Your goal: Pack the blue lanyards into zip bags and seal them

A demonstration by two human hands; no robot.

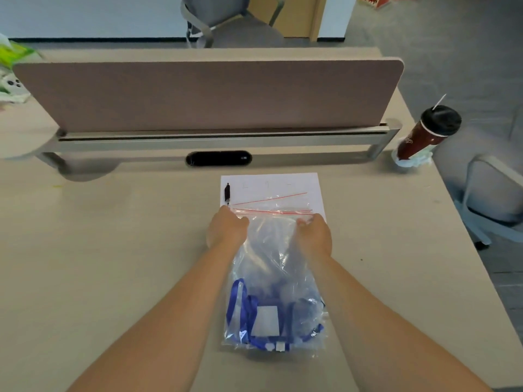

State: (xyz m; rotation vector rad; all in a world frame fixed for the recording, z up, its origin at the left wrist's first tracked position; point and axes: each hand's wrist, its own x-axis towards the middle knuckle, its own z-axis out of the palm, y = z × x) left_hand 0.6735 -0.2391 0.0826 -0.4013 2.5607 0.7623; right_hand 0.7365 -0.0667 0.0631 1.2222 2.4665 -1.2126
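A clear zip bag (271, 264) with a red zip line lies on the beige desk in front of me, its mouth pointing away. Blue lanyards (249, 312) with a white card are bunched inside its near end. My left hand (226, 230) pinches the bag's top left corner by the red strip. My right hand (314, 236) pinches the top right corner. More clear zip bags (283, 200) with red lines lie flat just beyond, on a white sheet.
A white paper sheet (311, 185) with a black pen (227, 192) lies behind the bag. A pink-grey divider screen (209, 94) crosses the desk's far side. A dark red cup (424, 134) with a black lid stands at the right. Grey chairs (492, 190) stand off the desk's right edge.
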